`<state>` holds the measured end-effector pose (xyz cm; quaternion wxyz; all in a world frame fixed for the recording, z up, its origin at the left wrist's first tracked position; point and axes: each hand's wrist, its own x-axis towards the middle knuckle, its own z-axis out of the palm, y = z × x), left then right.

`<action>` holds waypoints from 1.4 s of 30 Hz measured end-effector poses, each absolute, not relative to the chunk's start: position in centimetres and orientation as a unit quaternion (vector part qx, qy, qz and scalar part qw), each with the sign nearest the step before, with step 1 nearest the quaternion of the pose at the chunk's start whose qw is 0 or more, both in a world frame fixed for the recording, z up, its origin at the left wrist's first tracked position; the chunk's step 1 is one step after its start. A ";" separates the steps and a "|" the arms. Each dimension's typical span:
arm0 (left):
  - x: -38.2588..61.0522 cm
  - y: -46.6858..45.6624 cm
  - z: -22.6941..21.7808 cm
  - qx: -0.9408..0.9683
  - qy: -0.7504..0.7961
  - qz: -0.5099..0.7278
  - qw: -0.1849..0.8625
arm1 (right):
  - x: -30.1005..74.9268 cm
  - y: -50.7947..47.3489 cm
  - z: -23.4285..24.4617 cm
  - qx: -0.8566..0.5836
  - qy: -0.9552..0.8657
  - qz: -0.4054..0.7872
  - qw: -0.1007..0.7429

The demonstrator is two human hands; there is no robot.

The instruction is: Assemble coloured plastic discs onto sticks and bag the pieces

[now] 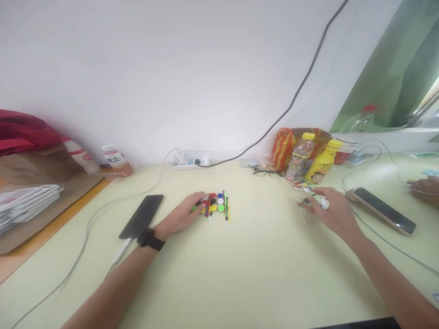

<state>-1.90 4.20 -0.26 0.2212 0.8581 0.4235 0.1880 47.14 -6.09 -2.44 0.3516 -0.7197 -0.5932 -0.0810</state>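
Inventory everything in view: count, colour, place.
Caps, strips: many, mixed, centre
Small pieces: several, mixed, centre right
Phones: 2, dark, both sides
Bottles: 5, mixed, both sides
Glasses: 1, dark, rear
Power strip: 1, white, rear
Cables: several, white, grey, spread
Bags: 2, red left, patterned right
Box: 1, brown, left
Stack: 1, white, left
Table: 1, pale green, foreground
Possible other hand: 1, right edge
Watch: 1, black, left wrist
Left hand: 1, at caps
Right hand: 1, at small pieces

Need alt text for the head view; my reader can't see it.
The left hand is at colored caps on a pale table; the right hand is at small, blurred items near bottles. A phone lies beside each hand.
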 end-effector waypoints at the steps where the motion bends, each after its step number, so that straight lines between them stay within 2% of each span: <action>1: -1.9 4.2 -0.3 0.856 0.426 0.188 0.224 | 48.3 -6.6 -3.1 -0.732 -0.582 -0.089 0.341; 8: -1.8 3.9 -0.5 0.845 0.450 0.175 0.228 | 51.2 -8.0 -6.1 -0.735 -0.624 -0.049 0.260; 11: -1.9 3.8 -0.5 0.850 0.446 0.172 0.222 | 50.5 -8.0 -6.0 -0.734 -0.621 -0.024 0.274; 16: -1.5 3.3 0.1 0.851 0.445 0.214 0.177 | 49.5 -8.6 -6.2 -0.749 -0.566 0.025 0.344; 21: -0.7 2.8 0.8 0.852 0.441 0.260 0.108 | 48.4 -9.2 -6.3 -0.764 -0.559 0.091 0.310; 24: -0.6 2.7 0.7 0.848 0.442 0.275 0.102 | 46.4 -8.8 -4.5 -0.715 -0.601 0.102 0.343; 27: -0.6 2.8 0.1 0.840 0.450 0.280 0.114 | 44.0 -7.8 -1.6 -0.671 -0.652 0.096 0.341; 31: -0.6 3.1 -0.7 0.839 0.452 0.279 0.119 | 41.4 -5.9 3.1 -0.634 -0.684 0.040 0.359; 35: -0.6 3.1 -0.9 0.839 0.449 0.285 0.115 | 40.1 -4.8 8.0 -0.603 -0.737 -0.006 0.306; 39: -0.5 3.0 -0.6 0.841 0.443 0.298 0.093 | 40.9 -4.0 11.7 -0.590 -0.738 -0.074 0.321; 42: 0.0 2.8 0.0 0.848 0.427 0.306 0.076 | 42.7 -2.5 12.7 -0.590 -0.719 -0.068 0.360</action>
